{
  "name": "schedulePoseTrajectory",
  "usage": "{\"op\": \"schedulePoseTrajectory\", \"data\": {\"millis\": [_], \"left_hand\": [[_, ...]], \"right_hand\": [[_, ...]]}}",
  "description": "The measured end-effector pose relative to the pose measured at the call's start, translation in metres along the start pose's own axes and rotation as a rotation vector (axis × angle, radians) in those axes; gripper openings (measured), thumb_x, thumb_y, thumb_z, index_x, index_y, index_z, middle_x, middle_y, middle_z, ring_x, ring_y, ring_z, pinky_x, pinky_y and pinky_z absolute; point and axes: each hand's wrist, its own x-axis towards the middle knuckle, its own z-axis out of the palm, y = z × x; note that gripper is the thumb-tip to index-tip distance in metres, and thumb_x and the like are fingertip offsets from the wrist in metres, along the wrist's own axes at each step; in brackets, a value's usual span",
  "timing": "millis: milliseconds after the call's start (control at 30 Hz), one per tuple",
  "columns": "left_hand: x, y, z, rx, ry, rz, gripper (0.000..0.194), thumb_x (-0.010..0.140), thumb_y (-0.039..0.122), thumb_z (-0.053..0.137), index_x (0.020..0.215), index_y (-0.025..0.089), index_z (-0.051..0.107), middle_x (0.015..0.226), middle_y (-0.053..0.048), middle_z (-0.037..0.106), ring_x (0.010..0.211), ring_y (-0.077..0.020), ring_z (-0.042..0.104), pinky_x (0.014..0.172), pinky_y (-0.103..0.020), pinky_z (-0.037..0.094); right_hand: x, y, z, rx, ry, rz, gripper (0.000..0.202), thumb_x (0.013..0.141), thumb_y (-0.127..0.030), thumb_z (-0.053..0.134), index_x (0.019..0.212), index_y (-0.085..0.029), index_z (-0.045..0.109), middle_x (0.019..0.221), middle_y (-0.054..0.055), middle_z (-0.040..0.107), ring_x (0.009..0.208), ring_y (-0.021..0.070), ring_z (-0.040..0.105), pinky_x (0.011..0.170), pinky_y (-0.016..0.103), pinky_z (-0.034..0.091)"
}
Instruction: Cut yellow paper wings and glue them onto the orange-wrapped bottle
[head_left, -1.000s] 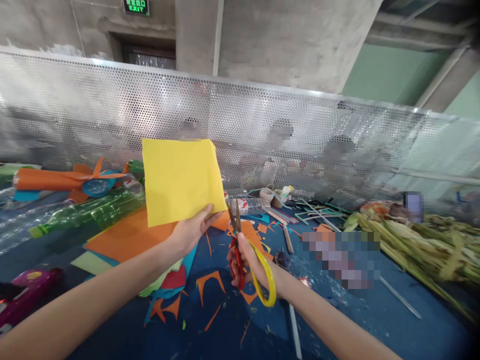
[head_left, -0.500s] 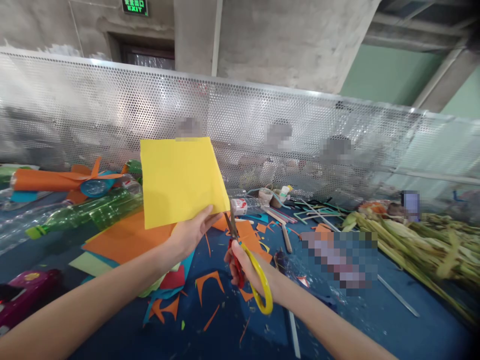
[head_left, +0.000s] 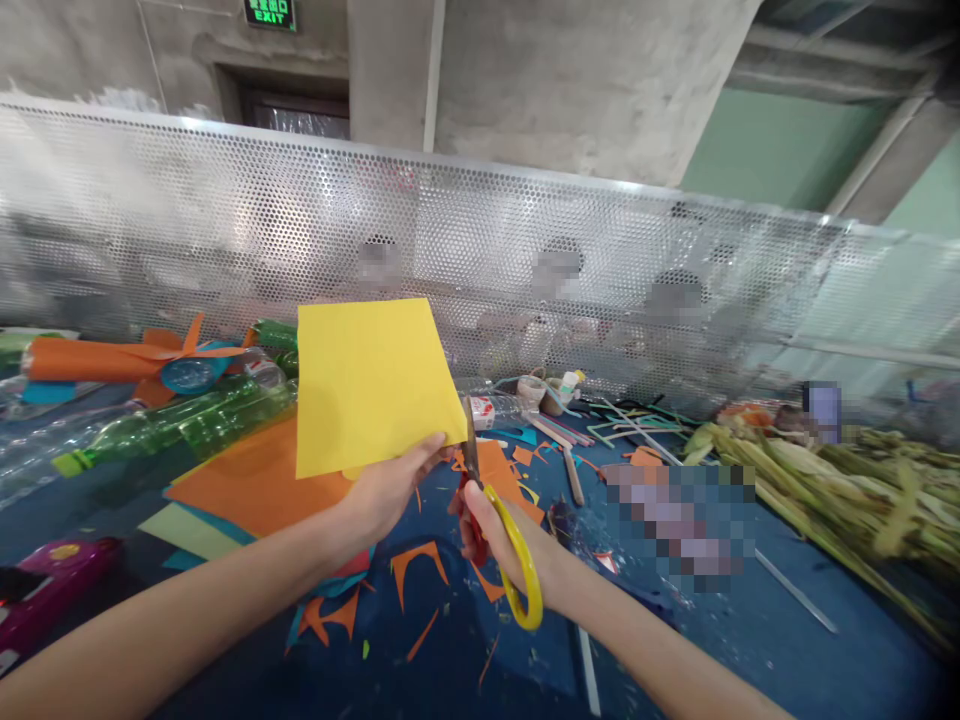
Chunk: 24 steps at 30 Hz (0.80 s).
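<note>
A yellow sheet is raised above the blue table, pinched near its lower right corner by my left hand. My right hand holds scissors with red and yellow handles. The scissor blades point upward at the sheet's lower right corner and look nearly closed; whether they touch the paper is hard to tell. Below the sheet, an orange sheet lies on a pile of coloured paper. Orange scraps are scattered below my hands.
Green bottles and an orange paper pinwheel shape lie at left, above a magenta tool. Corn husks are piled at right. A perforated metal panel stands behind the blue table.
The yellow sheet and my left hand have moved slightly down and to the right. The scissor blades have closed further, while my right hand has stayed nearly in place.
</note>
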Motion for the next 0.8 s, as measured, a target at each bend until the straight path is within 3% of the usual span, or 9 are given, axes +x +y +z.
{"op": "schedulePoseTrajectory", "data": {"millis": [433, 800], "left_hand": [[-0.0005, 0.0015, 0.0031, -0.004, -0.003, 0.010, 0.028, 0.078, 0.017, 0.063, 0.105, 0.024, 0.065, 0.097, -0.001, 0.071, 0.087, -0.0189, 0.065, 0.089, -0.033, 0.048], [-0.0045, 0.0051, 0.0076, -0.047, 0.037, -0.048, 0.025, 0.077, 0.015, 0.064, 0.101, 0.022, 0.067, 0.093, -0.002, 0.072, 0.092, -0.0195, 0.064, 0.092, -0.032, 0.046]], "right_hand": [[-0.0010, -0.0022, -0.0010, 0.018, -0.016, 0.021, 0.051, 0.088, -0.058, 0.025, 0.058, -0.021, 0.044, 0.057, 0.000, 0.050, 0.056, 0.0167, 0.053, 0.054, 0.028, 0.043], [-0.0011, -0.0060, -0.0002, 0.042, -0.010, 0.022, 0.052, 0.088, -0.060, 0.019, 0.066, -0.021, 0.045, 0.055, -0.001, 0.046, 0.052, 0.0157, 0.051, 0.056, 0.029, 0.045]]}}
